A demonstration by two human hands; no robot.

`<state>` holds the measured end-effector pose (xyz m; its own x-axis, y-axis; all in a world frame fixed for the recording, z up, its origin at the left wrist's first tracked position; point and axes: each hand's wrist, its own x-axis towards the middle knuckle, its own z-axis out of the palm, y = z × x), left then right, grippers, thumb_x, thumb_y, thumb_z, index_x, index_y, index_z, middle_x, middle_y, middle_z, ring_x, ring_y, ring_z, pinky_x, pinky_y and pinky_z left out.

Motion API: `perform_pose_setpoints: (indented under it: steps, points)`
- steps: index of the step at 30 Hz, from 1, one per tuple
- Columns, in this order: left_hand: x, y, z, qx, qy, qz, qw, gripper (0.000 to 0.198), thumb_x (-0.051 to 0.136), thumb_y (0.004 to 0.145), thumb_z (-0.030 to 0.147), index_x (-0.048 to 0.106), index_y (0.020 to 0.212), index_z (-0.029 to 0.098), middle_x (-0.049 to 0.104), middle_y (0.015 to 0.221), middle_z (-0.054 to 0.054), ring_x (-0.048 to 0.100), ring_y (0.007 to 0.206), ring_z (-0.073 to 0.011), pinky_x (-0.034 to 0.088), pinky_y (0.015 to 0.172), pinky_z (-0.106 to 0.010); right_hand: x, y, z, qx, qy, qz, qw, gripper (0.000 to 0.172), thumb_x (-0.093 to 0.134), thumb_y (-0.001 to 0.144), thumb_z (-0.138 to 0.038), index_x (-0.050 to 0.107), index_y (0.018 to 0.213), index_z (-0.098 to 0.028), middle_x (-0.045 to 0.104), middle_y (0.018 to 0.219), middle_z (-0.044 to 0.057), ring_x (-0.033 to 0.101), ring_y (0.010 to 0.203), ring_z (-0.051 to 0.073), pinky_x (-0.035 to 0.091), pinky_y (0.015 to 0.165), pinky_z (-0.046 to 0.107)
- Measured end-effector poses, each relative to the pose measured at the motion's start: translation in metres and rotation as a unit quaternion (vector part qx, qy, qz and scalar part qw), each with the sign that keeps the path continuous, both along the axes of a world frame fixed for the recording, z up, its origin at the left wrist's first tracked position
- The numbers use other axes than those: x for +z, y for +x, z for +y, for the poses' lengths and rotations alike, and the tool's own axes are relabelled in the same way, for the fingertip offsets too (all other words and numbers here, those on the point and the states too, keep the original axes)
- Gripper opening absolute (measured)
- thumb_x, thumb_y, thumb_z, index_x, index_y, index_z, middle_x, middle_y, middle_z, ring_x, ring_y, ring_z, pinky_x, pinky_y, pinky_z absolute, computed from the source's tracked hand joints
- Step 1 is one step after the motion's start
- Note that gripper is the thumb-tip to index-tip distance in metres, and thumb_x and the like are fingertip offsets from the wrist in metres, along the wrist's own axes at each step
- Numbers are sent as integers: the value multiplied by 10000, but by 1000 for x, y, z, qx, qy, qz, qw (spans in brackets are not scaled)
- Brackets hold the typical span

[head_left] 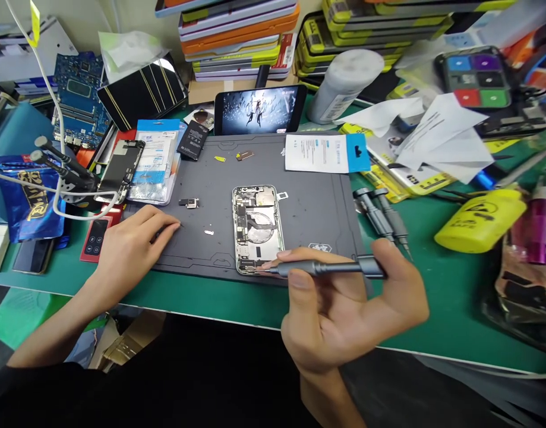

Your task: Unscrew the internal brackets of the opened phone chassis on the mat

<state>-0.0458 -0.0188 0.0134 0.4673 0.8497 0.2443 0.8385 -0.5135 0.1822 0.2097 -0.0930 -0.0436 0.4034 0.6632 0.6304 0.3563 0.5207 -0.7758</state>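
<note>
An opened phone [259, 223] lies face up on the grey work mat [210, 178], its inside parts and round coil showing. My right hand [344, 309] grips a grey precision screwdriver [317, 268], whose tip points at the lower end of the phone; whether it touches, I cannot tell. Left of the phone, my left hand [130, 244] rests on the mat's edge with thumb and forefinger pinched together. Anything between those fingertips is too small to name. Near that hand are a small metal-and-black phone part [190, 203] and a small silvery piece [209, 232]. A SIM tray [283, 195] sits beside the phone's right edge.
Behind the mat stands a phone playing video [257, 110]. A black battery [193, 141] and a blue-white packet [152, 154] lie left of it. More screwdrivers [379, 214] and a yellow bottle [480, 221] are at right. A white cable [59, 107] hangs at left.
</note>
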Motion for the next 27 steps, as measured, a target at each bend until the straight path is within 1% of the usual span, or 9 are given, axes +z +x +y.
perform_pose_setpoints:
  steps: [6, 10, 14, 21, 23, 27]
  points:
    - [-3, 1, 8, -9, 12, -2, 1000, 206, 598, 1139, 291, 790, 1139, 215, 803, 1111, -33, 781, 1000, -186, 574, 803, -276, -1, 2, 0, 21, -5, 9, 1000, 850, 725, 888, 31, 494, 1617, -341, 598, 1212, 37, 778, 847, 126, 748, 775, 337]
    - [-6, 0, 6, -13, 9, -3, 1000, 220, 591, 1144, 273, 792, 1196, 202, 797, 1133, -36, 781, 1010, -190, 583, 824, -290, 1, 2, -1, 23, -14, 16, 1000, 855, 720, 882, 45, 497, 1617, -333, 612, 1194, 37, 787, 846, 138, 755, 779, 356]
    - [-7, -2, 4, -20, 8, -4, 1000, 240, 569, 1151, 250, 790, 1230, 197, 790, 1154, -45, 781, 992, -183, 583, 815, -287, 3, 1, -2, 19, -22, 16, 999, 857, 705, 879, 56, 506, 1615, -334, 630, 1131, 22, 788, 828, 141, 751, 762, 345]
    - [-7, -4, 4, -1, -21, -33, 999, 243, 564, 1148, 231, 789, 1237, 214, 781, 1162, -40, 766, 1044, -185, 588, 858, -289, 6, 0, -2, 15, -21, 10, 1000, 860, 707, 876, 59, 509, 1614, -334, 646, 1100, 15, 784, 827, 145, 746, 750, 331]
    - [-7, -3, 5, 2, -27, -49, 998, 239, 566, 1146, 230, 789, 1230, 217, 779, 1154, -37, 761, 1045, -184, 591, 882, -298, 6, -1, -1, 4, -17, 8, 1000, 848, 707, 885, 42, 505, 1619, -331, 633, 1123, 29, 777, 826, 148, 747, 740, 340]
    - [-8, -3, 6, 9, -32, -78, 996, 225, 580, 1138, 229, 794, 1205, 220, 780, 1135, -33, 756, 1039, -186, 597, 927, -318, 6, -3, 0, -38, -6, -1, 999, 803, 705, 924, -11, 490, 1630, -327, 588, 1249, 77, 759, 834, 140, 742, 706, 332]
